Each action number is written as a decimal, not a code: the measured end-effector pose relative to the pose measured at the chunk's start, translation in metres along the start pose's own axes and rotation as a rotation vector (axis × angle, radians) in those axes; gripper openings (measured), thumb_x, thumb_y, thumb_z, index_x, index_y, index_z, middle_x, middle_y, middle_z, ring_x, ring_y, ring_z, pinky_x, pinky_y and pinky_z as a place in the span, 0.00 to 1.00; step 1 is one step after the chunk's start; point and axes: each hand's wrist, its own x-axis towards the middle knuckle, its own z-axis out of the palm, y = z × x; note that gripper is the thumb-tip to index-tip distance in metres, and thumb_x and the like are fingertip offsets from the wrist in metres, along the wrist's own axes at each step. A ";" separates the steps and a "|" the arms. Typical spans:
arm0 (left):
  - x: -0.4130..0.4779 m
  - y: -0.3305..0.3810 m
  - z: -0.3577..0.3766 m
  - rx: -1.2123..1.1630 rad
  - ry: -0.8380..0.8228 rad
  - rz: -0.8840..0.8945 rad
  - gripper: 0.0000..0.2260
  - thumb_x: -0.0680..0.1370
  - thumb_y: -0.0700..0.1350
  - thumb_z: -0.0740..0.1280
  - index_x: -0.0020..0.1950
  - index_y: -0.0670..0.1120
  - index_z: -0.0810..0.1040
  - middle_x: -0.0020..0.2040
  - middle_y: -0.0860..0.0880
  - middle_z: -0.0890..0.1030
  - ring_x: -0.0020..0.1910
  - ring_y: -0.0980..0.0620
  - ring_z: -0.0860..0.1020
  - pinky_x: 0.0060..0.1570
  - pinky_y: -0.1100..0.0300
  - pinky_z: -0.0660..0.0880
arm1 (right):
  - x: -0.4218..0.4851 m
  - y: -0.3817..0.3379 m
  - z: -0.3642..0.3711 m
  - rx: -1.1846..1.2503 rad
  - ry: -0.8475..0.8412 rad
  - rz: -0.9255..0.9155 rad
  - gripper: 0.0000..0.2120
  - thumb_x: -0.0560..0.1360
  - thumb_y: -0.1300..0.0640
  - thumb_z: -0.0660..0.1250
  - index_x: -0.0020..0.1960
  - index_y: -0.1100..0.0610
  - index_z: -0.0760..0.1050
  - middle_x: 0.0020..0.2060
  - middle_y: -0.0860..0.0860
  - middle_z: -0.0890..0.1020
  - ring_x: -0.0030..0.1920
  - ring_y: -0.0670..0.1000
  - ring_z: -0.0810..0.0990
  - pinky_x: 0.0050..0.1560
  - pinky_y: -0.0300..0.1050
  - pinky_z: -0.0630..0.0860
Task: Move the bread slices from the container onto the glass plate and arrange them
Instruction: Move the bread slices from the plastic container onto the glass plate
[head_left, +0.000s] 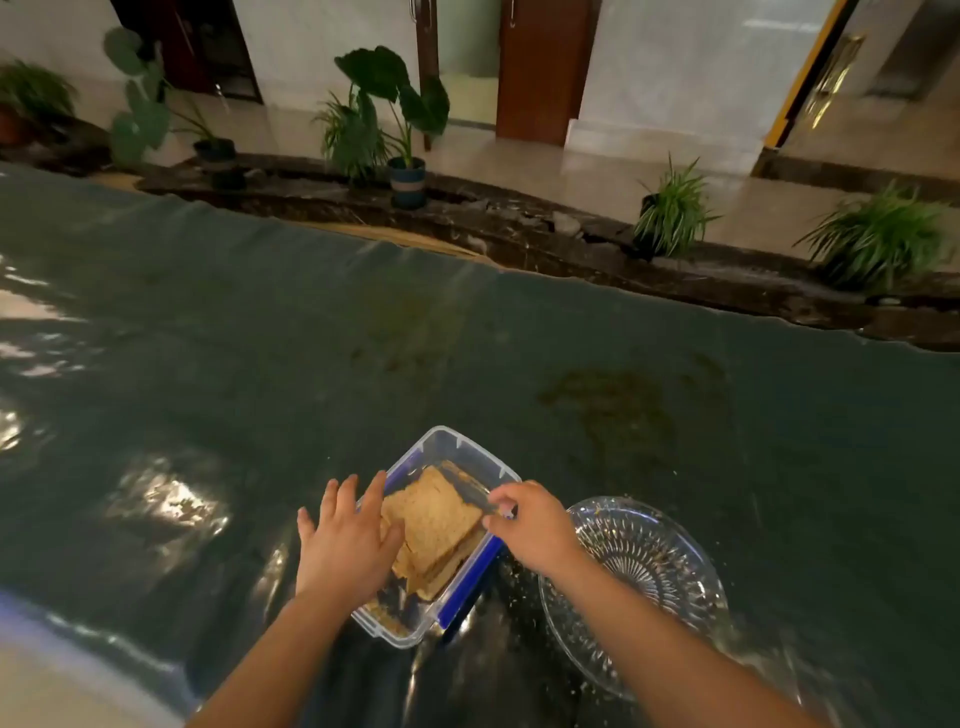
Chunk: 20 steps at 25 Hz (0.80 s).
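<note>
A clear plastic container (457, 449) with blue clips sits on the dark cloth near the front. Several brown bread slices (434, 519) lie stacked inside it. My left hand (345, 540) hovers over the container's left rim, fingers spread, holding nothing. My right hand (530, 519) reaches over the right rim, thumb and fingers pinched near the top slice's corner; whether it grips the slice is unclear. A cut-glass plate (660, 566) stands to the right of the container, partly hidden by my right forearm, with only crumbs on it.
A dark green shiny cloth (363, 338) covers the table. Crumbs lie between container and plate. Beyond the table's far edge are potted plants (400, 135) on a stone ledge, a tiled floor and wooden doors.
</note>
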 end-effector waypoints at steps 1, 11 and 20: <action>-0.002 -0.004 0.003 -0.024 -0.035 -0.032 0.30 0.80 0.62 0.50 0.81 0.56 0.49 0.81 0.45 0.56 0.80 0.43 0.51 0.76 0.35 0.53 | 0.000 -0.001 0.006 -0.013 -0.011 0.018 0.11 0.73 0.50 0.72 0.55 0.47 0.79 0.51 0.45 0.75 0.51 0.46 0.79 0.50 0.40 0.74; -0.005 -0.009 0.021 -0.221 -0.036 -0.159 0.27 0.79 0.59 0.56 0.78 0.54 0.57 0.75 0.48 0.65 0.73 0.44 0.64 0.67 0.36 0.66 | -0.016 -0.011 0.058 -0.011 0.194 0.170 0.18 0.71 0.51 0.75 0.56 0.49 0.70 0.55 0.47 0.63 0.40 0.44 0.74 0.45 0.35 0.73; -0.039 0.008 0.034 -0.297 -0.035 -0.189 0.29 0.79 0.56 0.57 0.78 0.49 0.57 0.69 0.47 0.70 0.66 0.44 0.68 0.63 0.45 0.71 | -0.012 0.012 0.044 -0.008 0.229 0.184 0.15 0.71 0.59 0.73 0.53 0.49 0.72 0.58 0.50 0.66 0.38 0.41 0.73 0.42 0.33 0.71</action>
